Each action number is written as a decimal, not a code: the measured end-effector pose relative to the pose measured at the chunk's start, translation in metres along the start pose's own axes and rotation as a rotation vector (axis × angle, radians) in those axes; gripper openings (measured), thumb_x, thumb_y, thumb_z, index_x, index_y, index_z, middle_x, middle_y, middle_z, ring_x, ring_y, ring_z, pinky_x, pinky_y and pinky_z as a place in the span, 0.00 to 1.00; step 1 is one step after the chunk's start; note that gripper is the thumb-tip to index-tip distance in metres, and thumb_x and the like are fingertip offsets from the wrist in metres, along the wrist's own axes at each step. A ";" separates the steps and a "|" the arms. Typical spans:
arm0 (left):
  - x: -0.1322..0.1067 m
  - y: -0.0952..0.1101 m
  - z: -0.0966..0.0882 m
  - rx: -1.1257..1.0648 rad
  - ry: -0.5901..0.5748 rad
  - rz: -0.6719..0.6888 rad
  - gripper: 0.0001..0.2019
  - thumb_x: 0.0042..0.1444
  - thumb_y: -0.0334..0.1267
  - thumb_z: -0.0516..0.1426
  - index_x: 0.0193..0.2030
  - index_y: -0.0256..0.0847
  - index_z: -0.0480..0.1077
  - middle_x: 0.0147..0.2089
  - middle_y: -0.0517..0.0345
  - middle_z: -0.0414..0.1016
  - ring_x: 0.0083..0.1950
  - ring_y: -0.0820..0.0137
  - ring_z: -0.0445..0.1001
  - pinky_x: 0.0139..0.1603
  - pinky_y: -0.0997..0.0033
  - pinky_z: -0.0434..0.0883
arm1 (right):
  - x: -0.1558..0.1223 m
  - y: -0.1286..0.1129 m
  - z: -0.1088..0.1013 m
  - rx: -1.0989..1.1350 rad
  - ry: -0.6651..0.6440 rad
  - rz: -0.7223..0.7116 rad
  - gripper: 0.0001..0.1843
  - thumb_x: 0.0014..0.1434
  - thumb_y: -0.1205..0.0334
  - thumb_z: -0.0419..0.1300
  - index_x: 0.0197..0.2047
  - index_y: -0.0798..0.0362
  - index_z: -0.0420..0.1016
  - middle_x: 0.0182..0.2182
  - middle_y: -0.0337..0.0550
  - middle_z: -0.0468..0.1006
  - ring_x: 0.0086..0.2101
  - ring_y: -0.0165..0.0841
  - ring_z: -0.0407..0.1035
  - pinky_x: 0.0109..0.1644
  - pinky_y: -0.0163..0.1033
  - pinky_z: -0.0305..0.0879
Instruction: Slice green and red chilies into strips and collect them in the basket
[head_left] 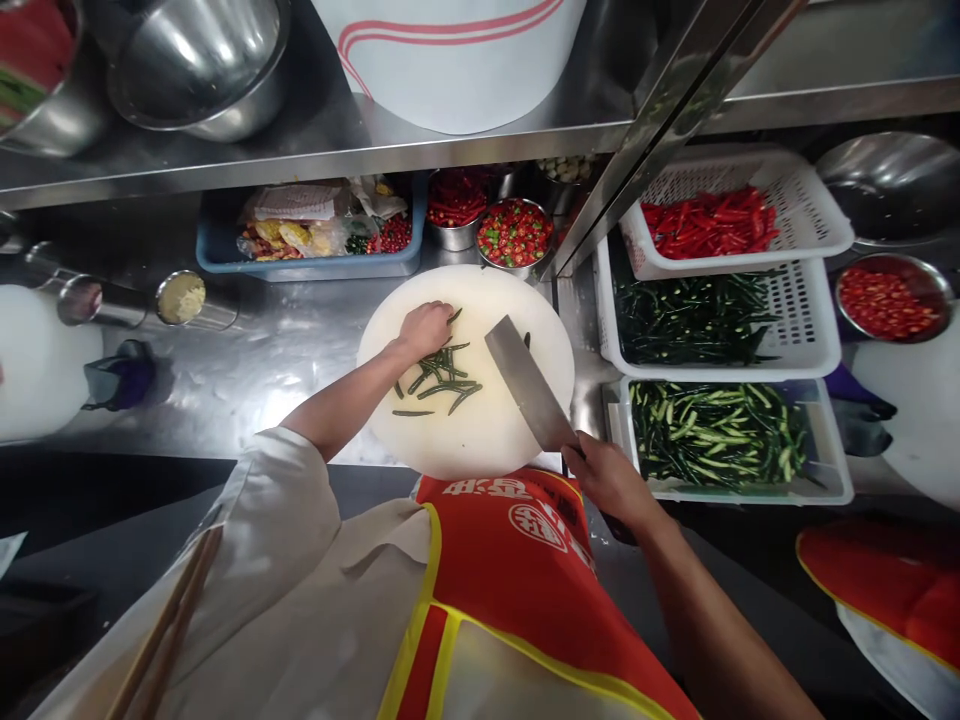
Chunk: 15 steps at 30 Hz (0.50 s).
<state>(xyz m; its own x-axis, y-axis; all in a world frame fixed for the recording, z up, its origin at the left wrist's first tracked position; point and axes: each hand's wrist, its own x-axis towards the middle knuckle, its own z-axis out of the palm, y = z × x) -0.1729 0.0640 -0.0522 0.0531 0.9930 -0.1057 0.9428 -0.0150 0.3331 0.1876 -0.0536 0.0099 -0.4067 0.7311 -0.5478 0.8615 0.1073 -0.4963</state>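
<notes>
Green chillies lie loose on the white board; the step looks like gathering them with the left hand, though I cannot tell whether its grip closes on any. The right hand grips a cleaver; slicing would call for aligned chillies. Rightward, an upper basket holds red chillies, a lower basket dark green ones, a tray cut-looking green pieces.

A metal shelf spans above a steel counter beside a metal post, light glaring off the countertop.
</notes>
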 end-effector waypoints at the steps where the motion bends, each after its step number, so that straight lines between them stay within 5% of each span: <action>1: 0.002 0.002 -0.002 -0.024 -0.001 -0.020 0.04 0.54 0.32 0.58 0.37 0.40 0.73 0.38 0.51 0.75 0.39 0.60 0.73 0.43 0.61 0.70 | 0.000 0.000 0.003 -0.006 -0.005 0.003 0.14 0.64 0.54 0.46 0.32 0.51 0.64 0.26 0.45 0.76 0.27 0.33 0.68 0.31 0.36 0.50; 3: 0.005 0.014 -0.006 -0.109 0.056 0.048 0.07 0.58 0.33 0.56 0.42 0.40 0.73 0.41 0.51 0.76 0.43 0.61 0.73 0.47 0.61 0.70 | 0.004 0.000 0.006 0.008 0.012 0.030 0.14 0.64 0.55 0.46 0.32 0.51 0.65 0.27 0.45 0.76 0.28 0.33 0.69 0.31 0.36 0.51; 5: 0.004 0.031 -0.005 -0.202 0.089 0.265 0.09 0.61 0.35 0.54 0.46 0.41 0.72 0.45 0.52 0.76 0.48 0.63 0.72 0.52 0.61 0.68 | 0.010 0.000 0.005 0.050 0.037 0.062 0.14 0.64 0.54 0.46 0.32 0.51 0.66 0.27 0.45 0.77 0.28 0.33 0.69 0.32 0.35 0.52; 9: -0.011 0.059 0.014 -0.224 -0.055 0.616 0.10 0.64 0.34 0.51 0.46 0.41 0.72 0.48 0.51 0.74 0.51 0.65 0.70 0.55 0.62 0.68 | 0.017 -0.001 0.002 0.085 0.053 0.087 0.14 0.64 0.54 0.47 0.32 0.51 0.66 0.25 0.43 0.76 0.28 0.33 0.69 0.32 0.35 0.52; 15: -0.029 0.058 0.032 -0.206 -0.084 0.563 0.12 0.66 0.34 0.48 0.45 0.40 0.72 0.49 0.50 0.71 0.51 0.67 0.71 0.55 0.67 0.69 | 0.020 -0.001 0.004 0.042 0.062 0.058 0.14 0.65 0.55 0.46 0.34 0.52 0.67 0.27 0.45 0.76 0.29 0.34 0.69 0.32 0.36 0.50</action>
<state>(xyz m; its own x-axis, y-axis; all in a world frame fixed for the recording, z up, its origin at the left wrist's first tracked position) -0.1089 0.0310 -0.0598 0.5593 0.8261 0.0686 0.6792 -0.5042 0.5334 0.1776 -0.0416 -0.0038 -0.3362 0.7757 -0.5341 0.8688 0.0366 -0.4938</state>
